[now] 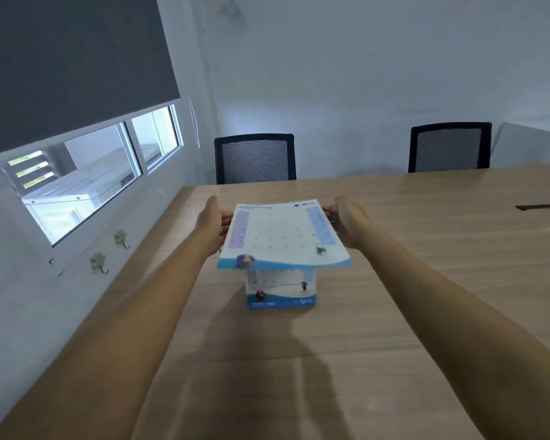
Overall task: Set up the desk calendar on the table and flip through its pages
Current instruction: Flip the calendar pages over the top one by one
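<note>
- At centre of the light wood-grain tabletop (pixel 394 312) stands the white-and-blue spiral-bound desk calendar (pixel 281 289), one page (pixel 283 236) lifted level, probably mid-flip.
- Both forearms reach out straight toward 12 o'clock.
- Left hand (pixel 211 223) at 11 o'clock and right hand (pixel 346 222) at 1 o'clock each keep a pinching grip on the page's side edges.

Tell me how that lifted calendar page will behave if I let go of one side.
The lifted page would probably flop: its near edge already sags while the left hand and right hand hold its sides. It looks light. The calendar base seems narrow, so it may tip.
</note>
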`<state>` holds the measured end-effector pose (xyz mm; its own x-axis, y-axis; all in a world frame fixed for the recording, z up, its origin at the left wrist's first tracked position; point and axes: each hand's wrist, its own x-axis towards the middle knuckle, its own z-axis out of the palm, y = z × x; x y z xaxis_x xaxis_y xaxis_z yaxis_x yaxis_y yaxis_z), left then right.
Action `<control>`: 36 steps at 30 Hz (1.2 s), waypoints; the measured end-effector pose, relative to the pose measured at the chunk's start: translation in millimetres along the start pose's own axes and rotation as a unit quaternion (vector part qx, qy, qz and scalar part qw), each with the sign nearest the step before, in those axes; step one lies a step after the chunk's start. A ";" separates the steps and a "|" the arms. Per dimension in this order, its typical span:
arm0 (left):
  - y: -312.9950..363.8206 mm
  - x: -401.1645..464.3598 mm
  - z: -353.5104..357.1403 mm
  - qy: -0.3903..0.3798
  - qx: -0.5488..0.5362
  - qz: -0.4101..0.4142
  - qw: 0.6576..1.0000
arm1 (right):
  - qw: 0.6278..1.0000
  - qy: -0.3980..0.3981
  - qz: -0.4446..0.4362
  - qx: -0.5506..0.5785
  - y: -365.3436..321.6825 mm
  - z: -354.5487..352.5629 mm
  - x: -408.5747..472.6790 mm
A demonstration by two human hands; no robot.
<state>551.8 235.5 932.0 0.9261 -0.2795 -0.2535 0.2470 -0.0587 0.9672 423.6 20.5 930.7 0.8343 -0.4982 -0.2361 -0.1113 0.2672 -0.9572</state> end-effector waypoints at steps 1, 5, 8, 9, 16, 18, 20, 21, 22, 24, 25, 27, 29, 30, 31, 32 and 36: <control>6.2 -1.9 -0.9 -0.026 -0.036 0.000 0.999 | 0.999 -0.010 0.003 0.049 -4.9 -0.8 -0.8; 17.7 1.1 6.1 -0.057 -0.048 0.070 0.995 | 0.990 -0.026 -0.038 0.135 -17.0 10.2 6.7; 18.9 6.0 19.5 -0.008 0.163 0.194 0.967 | 0.992 -0.016 -0.120 -0.038 -15.6 22.5 12.1; 18.1 7.2 21.6 0.020 0.269 0.246 0.931 | 0.978 -0.014 -0.162 -0.133 -13.0 25.4 13.1; 2.1 39.4 21.9 -0.007 0.523 0.319 0.790 | 0.790 -0.002 -0.240 -0.565 8.9 30.1 40.8; -2.1 45.4 21.8 -0.011 0.535 0.305 0.788 | 0.762 0.007 -0.224 -0.607 14.2 27.1 47.4; -6.5 47.9 22.0 -0.012 0.543 0.295 0.786 | 0.752 0.012 -0.222 -0.621 19.6 25.0 50.7; -7.6 49.0 21.9 -0.013 0.546 0.293 0.785 | 0.749 0.014 -0.220 -0.625 21.3 24.4 51.7; -8.5 49.3 21.7 -0.012 0.550 0.292 0.782 | 0.748 0.016 -0.217 -0.627 22.7 24.2 52.8; -10.3 50.1 22.4 -0.004 0.555 0.294 0.778 | 0.744 0.022 -0.213 -0.633 24.6 24.3 54.8; -11.1 50.9 23.2 -0.001 0.557 0.292 0.777 | 0.742 0.025 -0.213 -0.635 24.9 24.3 55.8; -13.4 51.0 25.9 0.006 0.561 0.281 0.779 | 0.736 0.027 -0.211 -0.642 25.4 24.1 57.2; -19.5 49.9 28.8 0.009 0.560 0.277 0.781 | 0.729 0.026 -0.206 -0.652 26.0 22.9 57.8; -23.0 48.5 29.7 0.008 0.560 0.277 0.781 | 0.720 0.026 -0.205 -0.662 27.6 22.8 57.9; -26.1 48.3 30.5 0.007 0.560 0.280 0.780 | 0.713 0.028 -0.206 -0.669 29.4 22.7 58.1; -28.2 47.7 30.4 0.005 0.561 0.279 0.780 | 0.709 0.031 -0.208 -0.673 31.4 21.9 57.8; -41.7 46.9 24.5 0.022 0.597 0.279 0.752 | 0.693 0.066 -0.245 -0.675 48.5 17.7 56.2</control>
<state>578.0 201.4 880.2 0.8053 -0.5498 0.2217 -0.5916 -0.7698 0.2397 474.6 20.1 874.0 0.9037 -0.3513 0.2449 -0.3103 -0.9313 -0.1908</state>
